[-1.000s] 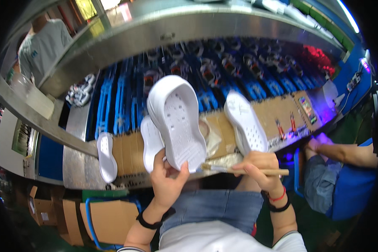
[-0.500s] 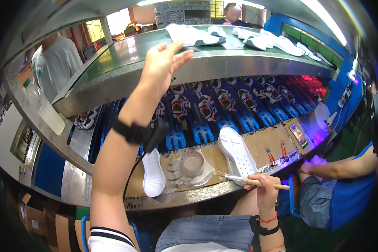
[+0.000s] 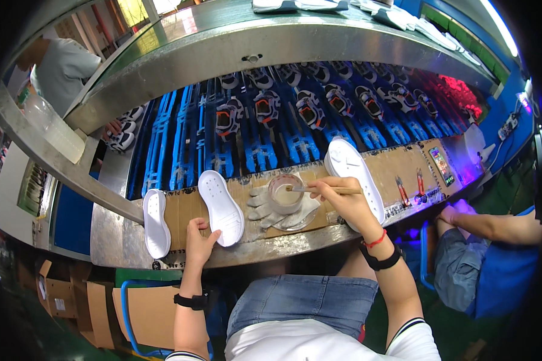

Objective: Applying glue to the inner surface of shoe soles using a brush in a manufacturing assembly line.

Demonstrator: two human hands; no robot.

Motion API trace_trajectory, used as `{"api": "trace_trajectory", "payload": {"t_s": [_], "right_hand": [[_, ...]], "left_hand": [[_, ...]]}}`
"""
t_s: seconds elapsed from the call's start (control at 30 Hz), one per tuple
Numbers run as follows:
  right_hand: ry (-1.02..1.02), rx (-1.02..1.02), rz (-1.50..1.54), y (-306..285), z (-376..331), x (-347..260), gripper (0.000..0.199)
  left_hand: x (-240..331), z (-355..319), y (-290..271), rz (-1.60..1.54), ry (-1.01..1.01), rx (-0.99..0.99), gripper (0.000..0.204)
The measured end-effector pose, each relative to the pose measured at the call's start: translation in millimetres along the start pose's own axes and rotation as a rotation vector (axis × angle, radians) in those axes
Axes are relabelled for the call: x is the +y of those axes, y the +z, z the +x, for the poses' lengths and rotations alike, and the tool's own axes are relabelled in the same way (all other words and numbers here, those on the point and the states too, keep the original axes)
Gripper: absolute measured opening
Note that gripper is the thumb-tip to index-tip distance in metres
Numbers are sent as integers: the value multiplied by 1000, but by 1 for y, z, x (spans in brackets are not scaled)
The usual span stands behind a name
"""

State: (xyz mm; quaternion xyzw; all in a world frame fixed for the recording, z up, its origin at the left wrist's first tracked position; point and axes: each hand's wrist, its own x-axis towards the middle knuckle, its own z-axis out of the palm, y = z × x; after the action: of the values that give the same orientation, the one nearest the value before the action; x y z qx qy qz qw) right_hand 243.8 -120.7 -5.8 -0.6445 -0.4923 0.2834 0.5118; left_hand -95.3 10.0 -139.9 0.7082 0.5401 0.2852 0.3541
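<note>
My right hand (image 3: pixel 343 198) grips a wooden-handled brush (image 3: pixel 337 190). The bristles are inside a round cup (image 3: pixel 285 194) of pale liquid. Below the cup is a light grey glove (image 3: pixel 262 207), partly covered. Low beside the heel end of a white shoe sole (image 3: pixel 221 201), my left hand (image 3: pixel 200 240) has loosely bent fingers and the thumb spread to the sole's edge. It holds nothing I can see. Another white sole (image 3: pixel 156 225) lies farther left. To the right, a larger white sole (image 3: pixel 358 180) is partly hidden behind my right hand.
Brown cardboard (image 3: pixel 385 174) covers the metal-edged bench. Beyond it run blue racks carrying shoes (image 3: pixel 310 108). A metal-edged shelf (image 3: pixel 223 51) crosses above with white pieces (image 3: pixel 301 5). Red-handled tools (image 3: pixel 420 183) and a phone (image 3: pixel 441 165) lie right. Another person (image 3: pixel 494 259) sits close by.
My left hand has come down from the upper shelf to the sole. My right hand has carried the brush from beside the right sole into the cup. The view has tilted down.
</note>
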Motion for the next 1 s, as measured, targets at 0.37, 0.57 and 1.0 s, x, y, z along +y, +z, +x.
{"api": "trace_trajectory", "payload": {"t_s": [0.37, 0.57, 1.0], "right_hand": [[33, -74, -161, 9, 6, 4, 26], [-4, 30, 3, 5, 3, -14, 24], [54, 39, 92, 1, -11, -5, 25]], "left_hand": [[47, -10, -18, -513, -340, -185, 44], [23, -2, -42, -1219, -535, -445, 45], [131, -32, -18, -947, -193, -239, 53]]}}
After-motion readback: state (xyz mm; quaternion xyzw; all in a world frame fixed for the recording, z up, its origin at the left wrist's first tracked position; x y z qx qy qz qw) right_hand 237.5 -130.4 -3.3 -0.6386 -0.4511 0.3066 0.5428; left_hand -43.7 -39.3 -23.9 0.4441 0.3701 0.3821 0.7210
